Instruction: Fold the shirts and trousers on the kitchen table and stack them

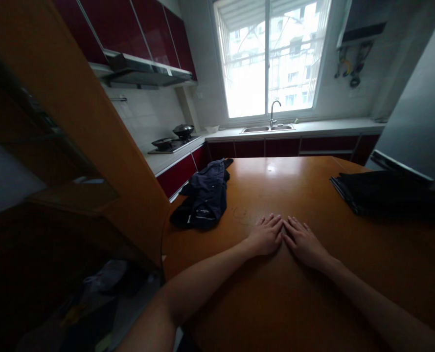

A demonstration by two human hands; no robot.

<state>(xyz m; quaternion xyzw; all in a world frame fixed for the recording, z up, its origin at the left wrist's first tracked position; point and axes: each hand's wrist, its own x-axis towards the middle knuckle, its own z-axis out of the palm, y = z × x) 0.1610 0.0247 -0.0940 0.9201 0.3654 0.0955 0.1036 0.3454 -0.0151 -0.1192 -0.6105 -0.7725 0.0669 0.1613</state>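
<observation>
On the glossy brown table (pixel 276 193) lies rumpled navy clothing (pixel 209 193).

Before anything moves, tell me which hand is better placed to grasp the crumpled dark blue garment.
Probably the left hand: it lies flat on the table, nearer the garment. The right hand, also flat, is farther off, beyond the left.

Table (pixel 279 190): we are seeing a smooth, wood-like surface, shining glossily.
Navy garment (pixel 210 190): we are noting matt, wrinkled cloth.
Black cloth (pixel 389 195): fabric is looking matt.
Wall cabinets (pixel 114 24): smooth panels are gleaming.
Sink (pixel 256 130): we are reading shiny metal.
</observation>
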